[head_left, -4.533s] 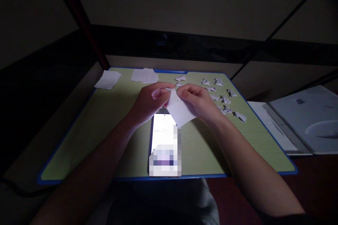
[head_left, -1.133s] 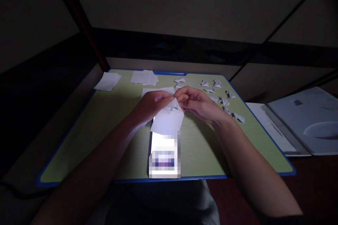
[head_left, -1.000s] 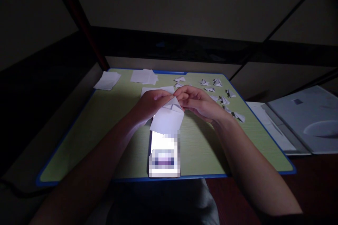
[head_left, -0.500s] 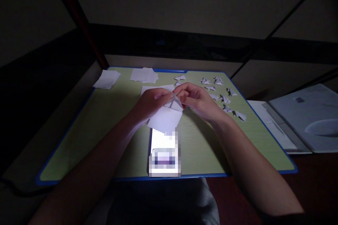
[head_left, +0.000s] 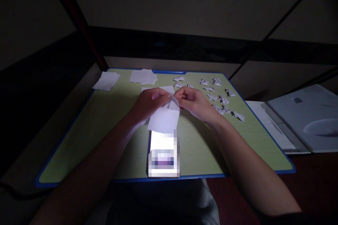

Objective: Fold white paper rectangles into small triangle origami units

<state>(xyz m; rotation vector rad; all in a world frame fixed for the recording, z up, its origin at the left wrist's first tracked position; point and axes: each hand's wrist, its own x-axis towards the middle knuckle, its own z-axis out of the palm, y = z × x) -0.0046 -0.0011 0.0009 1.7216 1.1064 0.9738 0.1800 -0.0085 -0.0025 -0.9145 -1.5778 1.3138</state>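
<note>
Both hands meet above the middle of a green board [head_left: 100,130] with a blue rim. My left hand [head_left: 149,103] and my right hand [head_left: 194,102] each pinch the top edge of one white sheet of paper [head_left: 164,119], whose upper corners are folded in. The sheet hangs over the top of a lit phone [head_left: 163,154] lying flat near the board's front edge. Several small folded white paper pieces [head_left: 221,95] lie scattered to the right of my right hand.
Two stacks of white paper squares [head_left: 107,80] [head_left: 142,76] lie at the board's far left, one more sheet [head_left: 169,89] behind my hands. A grey folder or book [head_left: 303,119] lies open to the right of the board. The room is dark.
The sheet was held tilted to the right, then turned square over the phone. Its top corners have been folded in, and the fingers have drawn closer together at the top edge.
</note>
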